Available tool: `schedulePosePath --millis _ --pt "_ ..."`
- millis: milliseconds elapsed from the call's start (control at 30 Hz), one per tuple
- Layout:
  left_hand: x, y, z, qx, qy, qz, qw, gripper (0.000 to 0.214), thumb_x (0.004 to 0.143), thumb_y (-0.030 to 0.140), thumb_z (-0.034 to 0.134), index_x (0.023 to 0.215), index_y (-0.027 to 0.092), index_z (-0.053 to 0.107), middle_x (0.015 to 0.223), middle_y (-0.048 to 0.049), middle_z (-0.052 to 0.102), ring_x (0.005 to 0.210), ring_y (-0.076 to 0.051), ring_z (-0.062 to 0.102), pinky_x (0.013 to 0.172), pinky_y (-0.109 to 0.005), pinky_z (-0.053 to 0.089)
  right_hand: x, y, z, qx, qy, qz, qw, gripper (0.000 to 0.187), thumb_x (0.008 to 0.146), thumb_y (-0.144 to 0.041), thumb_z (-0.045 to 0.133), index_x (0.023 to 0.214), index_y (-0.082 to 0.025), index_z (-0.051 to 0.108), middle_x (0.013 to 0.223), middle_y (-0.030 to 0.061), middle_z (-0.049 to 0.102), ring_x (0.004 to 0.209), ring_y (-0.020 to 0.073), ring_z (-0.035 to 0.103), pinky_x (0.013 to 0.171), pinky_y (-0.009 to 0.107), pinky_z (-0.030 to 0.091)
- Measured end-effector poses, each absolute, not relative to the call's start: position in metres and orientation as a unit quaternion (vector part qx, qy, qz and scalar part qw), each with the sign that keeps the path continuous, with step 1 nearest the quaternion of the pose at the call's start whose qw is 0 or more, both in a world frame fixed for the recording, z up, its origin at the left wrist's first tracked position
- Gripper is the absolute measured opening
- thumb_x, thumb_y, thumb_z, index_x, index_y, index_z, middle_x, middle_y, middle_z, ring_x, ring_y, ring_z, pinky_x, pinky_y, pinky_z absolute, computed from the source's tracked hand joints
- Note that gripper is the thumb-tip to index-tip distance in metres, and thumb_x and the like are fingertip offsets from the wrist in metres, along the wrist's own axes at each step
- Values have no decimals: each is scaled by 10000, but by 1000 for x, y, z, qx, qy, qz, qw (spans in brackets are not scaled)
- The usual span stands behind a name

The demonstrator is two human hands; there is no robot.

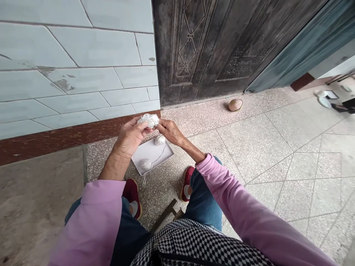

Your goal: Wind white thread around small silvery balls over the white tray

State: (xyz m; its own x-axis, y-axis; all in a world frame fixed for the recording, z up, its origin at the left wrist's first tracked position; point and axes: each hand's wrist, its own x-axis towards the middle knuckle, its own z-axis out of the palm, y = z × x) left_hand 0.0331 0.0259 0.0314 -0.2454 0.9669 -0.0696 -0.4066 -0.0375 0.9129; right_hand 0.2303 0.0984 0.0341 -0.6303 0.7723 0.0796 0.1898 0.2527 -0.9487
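Between my two hands is a white bundle that looks like knitted or wound yarn; its exact form is too small to tell. My left hand grips its left side, with the thumb lying over the front. At its right edge, my right hand pinches it with thumb and bent fingers. Below them, a shallow white box lies on the floor. Inside it are two balls of light yarn, one ball near the far edge and another ball near the front corner. A grey strand crosses the box.
A tiled wall rises at the left, beside a dark carved door. A round pinkish object sits near the threshold. My red shoes flank the box. A wooden stool part shows between my legs. Dishes stand far right.
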Motion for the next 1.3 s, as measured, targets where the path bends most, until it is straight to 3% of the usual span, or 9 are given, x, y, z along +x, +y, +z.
schedulePosePath --millis 167,300,467,600,833,933,1033,1167,1300 --pt "29 29 31 352 514 659 422 566 618 376 1165 1059 220 846 1064 -75 876 938 -248 813 838 -358 695 224 81 34 -291 -773 513 236 370 1300 -348 768 938 -269 762 1001 78 802 1016 292 755 1046 421 605" --pt "23 28 32 409 554 622 373 523 580 348 1177 982 235 863 986 -49 867 907 -248 778 811 -343 647 230 86 43 -314 -755 511 266 423 1288 -505 830 931 -290 755 952 65 773 995 306 725 1004 433 621" --pt "22 21 36 414 529 558 489 502 652 379 1184 1042 204 921 972 -84 854 838 -246 745 754 -368 619 240 106 48 -319 -723 507 345 607 1276 -695 823 876 -266 669 883 44 649 939 261 644 946 410 573" --pt "27 17 36 374 472 553 576 503 692 414 1192 1073 198 944 1012 -103 861 839 -235 747 742 -385 659 237 112 42 -321 -698 529 359 686 1260 -762 816 842 -266 591 847 4 545 883 223 567 853 361 527" --pt "40 29 35 306 446 601 589 566 611 321 1242 1028 191 883 1047 -103 901 858 -232 790 755 -374 705 235 114 27 -377 -654 560 342 641 1250 -675 839 818 -270 594 810 -5 496 825 220 537 773 339 495" --pt "50 38 33 293 447 635 558 561 595 318 1196 1020 193 853 1118 -117 918 964 -259 839 804 -356 707 239 111 22 -389 -650 562 330 619 1275 -648 799 830 -271 591 775 -14 478 823 220 542 772 339 487" --pt "54 47 27 306 451 654 524 531 634 367 1139 1012 217 799 1113 -108 905 992 -269 844 865 -382 707 239 105 20 -360 -691 551 298 564 1282 -612 801 874 -255 642 799 -4 557 862 234 595 842 349 516" --pt "41 58 13 363 529 648 410 506 624 334 1087 973 258 728 957 -31 813 841 -232 741 786 -360 621 237 94 24 -299 -766 516 238 352 1299 -393 784 979 -248 758 985 48 751 1016 286 742 1054 396 578" --pt "27 60 9 417 564 600 384 472 625 327 1107 974 258 796 945 -41 810 857 -256 743 776 -357 608 245 93 37 -295 -779 497 243 331 1331 -406 773 1053 -227 787 1061 53 786 1063 271 757 1118 388 573"
